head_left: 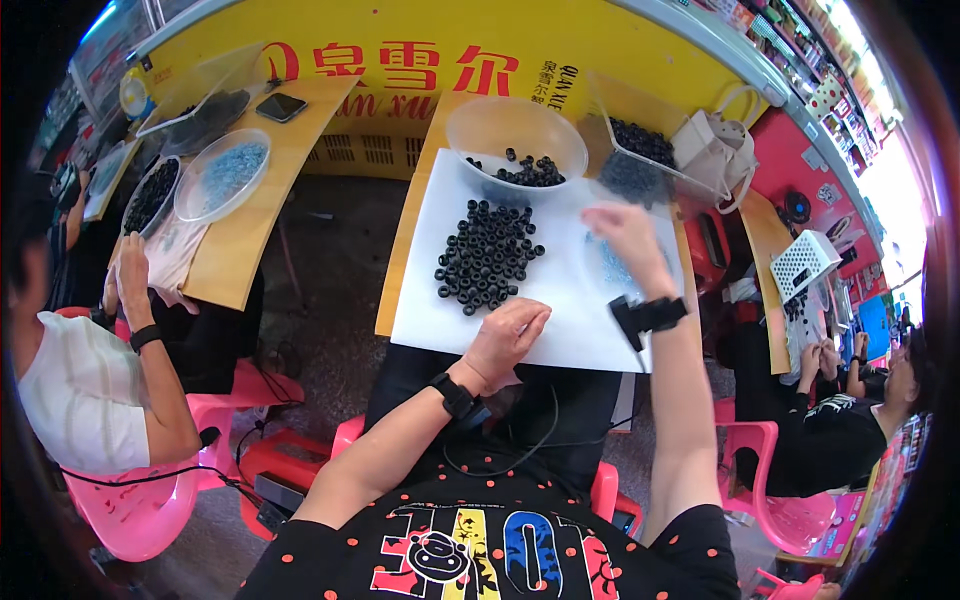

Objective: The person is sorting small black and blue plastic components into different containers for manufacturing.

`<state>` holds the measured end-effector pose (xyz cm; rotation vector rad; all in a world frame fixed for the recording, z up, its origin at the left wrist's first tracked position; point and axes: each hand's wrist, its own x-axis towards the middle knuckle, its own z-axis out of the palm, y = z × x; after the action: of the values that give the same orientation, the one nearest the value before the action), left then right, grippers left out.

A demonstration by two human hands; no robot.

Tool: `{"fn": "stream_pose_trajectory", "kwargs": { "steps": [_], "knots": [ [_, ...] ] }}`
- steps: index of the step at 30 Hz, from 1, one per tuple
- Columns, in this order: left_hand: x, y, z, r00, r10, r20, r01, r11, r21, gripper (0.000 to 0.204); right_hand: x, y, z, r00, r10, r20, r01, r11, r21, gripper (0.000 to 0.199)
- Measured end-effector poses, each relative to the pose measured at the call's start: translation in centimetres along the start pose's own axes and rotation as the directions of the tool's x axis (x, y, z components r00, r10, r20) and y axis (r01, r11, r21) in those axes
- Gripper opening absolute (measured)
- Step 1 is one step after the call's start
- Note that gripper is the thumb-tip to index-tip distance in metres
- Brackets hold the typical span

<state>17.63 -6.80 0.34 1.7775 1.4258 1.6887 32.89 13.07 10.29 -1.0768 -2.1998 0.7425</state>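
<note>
My left hand (505, 340) rests at the front edge of a white sheet (420, 310), its fingers closed; whatever is in them is hidden. Just beyond it lies a spread pile of small round black cap-like parts (487, 255), several with a hollow showing. My right hand (628, 245), smeared by motion, is over a clear dish of light blue pieces (612, 265) on the right of the sheet. At the sheet's far side, a clear round bowl (515, 120) has more black parts in and around its near side.
A clear bin (690, 182) with black parts stands at the back right, beside a white handbag (715, 150). A yellow panel (400, 60) closes off the far side. Co-workers sit at wooden tables left and right; a phone (281, 107) lies on the left table (250, 220).
</note>
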Motion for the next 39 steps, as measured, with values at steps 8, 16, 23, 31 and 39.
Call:
{"fn": "stream_pose_trajectory", "kwargs": {
  "steps": [8, 16, 23, 31, 39],
  "knots": [
    [0.3, 0.4, -0.3, 0.977, -0.201, 0.064, 0.210, 0.960, -0.186, 0.012, -3.1, 1.0, 9.9, 0.970, -0.232, 0.079, 0.244, 0.898, -0.367, 0.028],
    [0.8, 2.3, -1.6, 0.601, -0.659, 0.451, 0.627, 0.040, -0.778, 0.024, -10.3, -5.3, 7.2, 0.972, 0.226, 0.062, -0.218, 0.776, 0.591, 0.024],
    [0.0, 1.4, -0.2, 0.543, -0.646, 0.537, 0.622, -0.120, -0.774, 0.021, -14.1, -5.6, 6.8, 0.984, 0.078, -0.163, -0.014, 0.931, 0.365, 0.023],
    [1.3, 0.9, 0.3, 0.573, -0.615, 0.543, 0.634, -0.088, -0.768, 0.016, -12.9, -3.5, 3.7, 0.984, 0.145, -0.105, -0.098, 0.927, 0.362, 0.018],
    [2.4, 1.1, 0.2, 0.560, -0.607, 0.564, 0.667, -0.074, -0.742, 0.025, -7.3, 4.8, -0.9, 0.973, -0.039, -0.228, -0.029, 0.958, -0.285, 0.007]
  ]
}}
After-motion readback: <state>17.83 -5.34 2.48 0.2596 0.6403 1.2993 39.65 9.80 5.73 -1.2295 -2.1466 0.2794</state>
